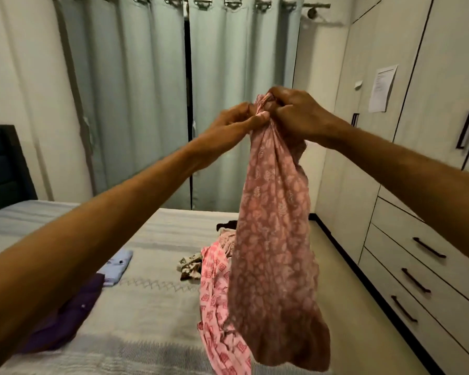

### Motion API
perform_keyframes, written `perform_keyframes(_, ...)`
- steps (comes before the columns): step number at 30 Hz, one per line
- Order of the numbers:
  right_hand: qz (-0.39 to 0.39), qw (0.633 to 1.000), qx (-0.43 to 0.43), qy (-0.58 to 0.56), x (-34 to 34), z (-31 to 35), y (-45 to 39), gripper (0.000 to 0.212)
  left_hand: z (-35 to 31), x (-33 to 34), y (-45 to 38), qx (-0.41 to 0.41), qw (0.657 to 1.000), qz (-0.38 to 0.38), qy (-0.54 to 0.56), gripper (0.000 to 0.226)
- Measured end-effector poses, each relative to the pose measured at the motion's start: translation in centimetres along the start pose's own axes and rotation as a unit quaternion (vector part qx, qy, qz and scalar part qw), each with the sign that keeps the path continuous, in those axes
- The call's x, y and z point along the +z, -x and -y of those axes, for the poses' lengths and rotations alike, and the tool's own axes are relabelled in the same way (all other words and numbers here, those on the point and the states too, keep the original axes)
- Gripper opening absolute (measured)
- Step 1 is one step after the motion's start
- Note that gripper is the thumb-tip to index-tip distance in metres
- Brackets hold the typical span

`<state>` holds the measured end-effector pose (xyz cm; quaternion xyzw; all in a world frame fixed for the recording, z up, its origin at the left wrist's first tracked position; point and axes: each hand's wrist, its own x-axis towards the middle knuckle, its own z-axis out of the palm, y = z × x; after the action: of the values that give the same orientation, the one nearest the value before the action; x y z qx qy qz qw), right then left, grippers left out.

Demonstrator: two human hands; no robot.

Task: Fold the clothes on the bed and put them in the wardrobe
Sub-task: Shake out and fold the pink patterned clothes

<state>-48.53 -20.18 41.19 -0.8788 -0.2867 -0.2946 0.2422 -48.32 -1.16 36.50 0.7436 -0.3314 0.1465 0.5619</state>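
Note:
A dusty pink floral garment hangs in the air above the bed, bunched at its top. My left hand pinches that top edge and my right hand grips it right beside, both arms stretched forward. Under it on the bed lies a pink cloth with red square prints and a small heap of other clothes. A folded light blue shirt and a folded purple garment lie on the bed's left part. The wardrobe stands at the right, doors closed.
Pale green curtains hang behind the bed. A dark headboard is at the far left. Wardrobe drawers with dark handles line the right, with a narrow strip of floor between them and the bed.

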Motion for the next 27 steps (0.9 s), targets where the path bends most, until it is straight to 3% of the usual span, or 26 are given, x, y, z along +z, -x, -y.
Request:
perform_keyframes(4, -0.046, 0.995, -0.087, 0.036, 0.3, 0.6, 1.4, 0.027, -0.1, 1.5, 2.8, -0.07, 0.982, -0.003, 0.177, 0.014)
perform_keyframes(8, 0.007, 0.98, -0.187, 0.062, 0.7, 0.6, 3.0, 0.032, 1.5, 3.1, 6.6, -0.095, 0.951, -0.006, 0.294, 0.027)
perform_keyframes(13, 0.057, 0.972, -0.185, 0.129, 2.1, 0.2, 3.4, 0.043, 5.1, 2.4, 10.5, -0.145, 0.962, 0.059, 0.226, 0.053)
perform_keyframes(16, 0.052, 0.968, -0.172, 0.176, 2.9, -0.5, 3.7, 0.055, 6.7, 2.2, 12.1, -0.17, 0.969, 0.107, 0.144, 0.045)
perform_keyframes(20, 0.034, 0.967, -0.156, 0.197, 3.1, -0.9, 4.0, 0.071, 7.6, 2.6, 13.9, -0.103, 0.979, 0.174, 0.014, 0.027)
perform_keyframes(24, 0.035, 0.969, -0.163, 0.182, 2.8, -0.8, 3.5, 0.07, 8.8, 2.9, 14.6, -0.047, 0.994, 0.096, 0.007, 0.013)
perform_keyframes(27, 0.013, 0.973, -0.156, 0.171, 2.4, -0.8, 3.1, 0.069, 10.6, 3.1, 14.4, -0.059, 0.993, -0.068, 0.079, 0.022)
